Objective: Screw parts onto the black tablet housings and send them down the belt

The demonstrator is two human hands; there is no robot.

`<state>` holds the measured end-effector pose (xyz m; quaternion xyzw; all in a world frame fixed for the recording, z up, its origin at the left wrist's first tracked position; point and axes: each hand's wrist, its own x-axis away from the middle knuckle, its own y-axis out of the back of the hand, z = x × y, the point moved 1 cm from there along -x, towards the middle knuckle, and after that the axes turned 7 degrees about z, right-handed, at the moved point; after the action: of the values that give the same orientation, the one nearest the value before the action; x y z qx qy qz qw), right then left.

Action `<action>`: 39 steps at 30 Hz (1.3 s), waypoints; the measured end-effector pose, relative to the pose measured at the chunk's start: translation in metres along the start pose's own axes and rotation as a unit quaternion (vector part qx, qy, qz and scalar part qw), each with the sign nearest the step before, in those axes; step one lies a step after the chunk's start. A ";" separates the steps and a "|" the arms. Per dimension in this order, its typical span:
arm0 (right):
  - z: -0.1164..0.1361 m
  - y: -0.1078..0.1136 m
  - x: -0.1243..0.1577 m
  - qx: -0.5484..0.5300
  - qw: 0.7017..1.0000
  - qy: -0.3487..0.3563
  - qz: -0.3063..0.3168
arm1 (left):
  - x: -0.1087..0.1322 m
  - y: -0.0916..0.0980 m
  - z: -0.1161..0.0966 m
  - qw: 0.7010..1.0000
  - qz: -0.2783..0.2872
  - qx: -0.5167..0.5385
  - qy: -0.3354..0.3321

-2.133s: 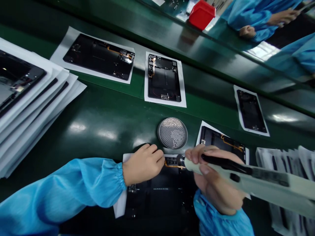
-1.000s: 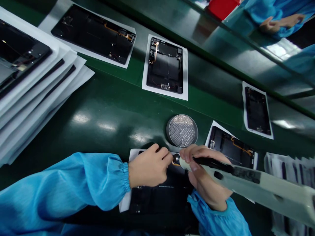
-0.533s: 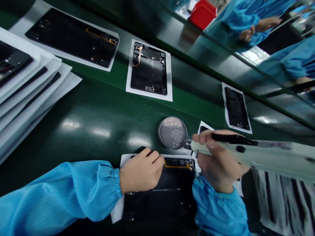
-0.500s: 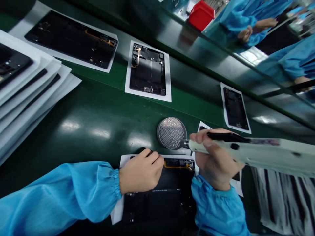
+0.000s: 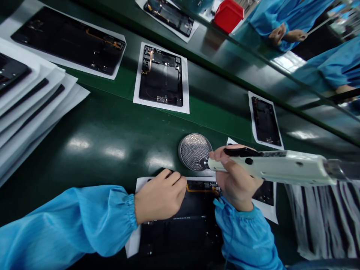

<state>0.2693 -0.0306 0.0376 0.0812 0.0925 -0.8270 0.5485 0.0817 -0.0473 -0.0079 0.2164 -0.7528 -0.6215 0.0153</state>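
My right hand (image 5: 237, 182) is closed round a cream electric screwdriver (image 5: 275, 168) lying almost level. The tool's metal tip rests on the right rim of a round silver screw dish (image 5: 194, 150). My left hand (image 5: 160, 197) lies with curled fingers on the upper left corner of a black device panel (image 5: 182, 225). That panel sits on a white sheet in front of me and shows an orange flex cable along its top edge. Nothing shows inside the left hand's fingers.
On the green belt (image 5: 98, 138) lie more black panels on white sheets (image 5: 161, 77), (image 5: 67, 41), (image 5: 264, 120). At the left stands a pile of panels and sheets (image 5: 28, 97), at the right another pile (image 5: 323, 213). Beyond the belt are a red bin (image 5: 228, 15) and other people's blue sleeves (image 5: 284, 18).
My right hand lifted the screwdriver off the panel's top edge and carried it up to the screw dish. My left hand stayed on the panel. The panels on the belt drifted left.
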 end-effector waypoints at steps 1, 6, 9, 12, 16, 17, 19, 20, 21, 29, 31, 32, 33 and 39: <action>-0.001 0.000 0.000 -0.002 1.000 -0.002 0.001 | 0.000 0.000 0.000 1.000 0.000 -0.002 -0.001; -0.004 0.002 0.000 -0.011 1.000 -0.006 0.017 | 0.002 -0.002 0.000 1.000 -0.016 -0.006 0.000; 0.002 0.003 0.001 -0.011 1.000 -0.002 0.025 | 0.004 -0.004 -0.001 1.000 -0.027 0.001 0.007; 0.017 0.002 0.008 -0.016 0.998 0.038 0.049 | 0.004 -0.005 0.000 0.999 -0.031 0.013 0.019; 0.030 -0.003 0.028 -0.032 0.991 0.029 0.123 | 0.002 -0.005 0.001 0.999 -0.033 0.028 0.027; 0.030 -0.004 0.033 -0.031 0.988 0.015 0.151 | 0.002 -0.004 0.001 0.999 -0.036 0.028 0.030; 0.026 -0.007 0.042 -0.023 0.980 -0.006 0.195 | 0.002 -0.004 0.001 0.998 -0.043 0.028 0.035; 0.024 -0.007 0.045 -0.018 0.979 -0.014 0.205 | 0.002 -0.004 0.001 0.998 -0.045 0.029 0.036; 0.022 -0.008 0.046 -0.015 0.978 -0.016 0.206 | 0.001 -0.004 0.001 0.998 -0.047 0.029 0.037; 0.019 -0.008 0.047 0.005 0.978 -0.027 0.207 | 0.001 -0.005 -0.001 0.998 -0.029 0.037 0.043; 0.019 -0.008 0.048 0.008 0.978 -0.028 0.207 | 0.001 -0.005 -0.001 0.998 -0.027 0.037 0.042; 0.019 -0.008 0.048 0.009 0.978 -0.028 0.209 | 0.001 -0.005 0.000 0.998 -0.028 0.036 0.042; 0.018 -0.008 0.048 0.007 0.977 -0.027 0.211 | 0.000 -0.005 0.000 0.998 -0.030 0.034 0.042; 0.015 -0.011 0.049 0.010 0.975 -0.021 0.220 | 0.000 -0.003 -0.001 0.998 -0.026 0.029 0.043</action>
<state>0.2399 -0.0739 0.0409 0.0880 0.0524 -0.6888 0.7177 0.0831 -0.0483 -0.0107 0.2625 -0.7633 -0.5898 0.0250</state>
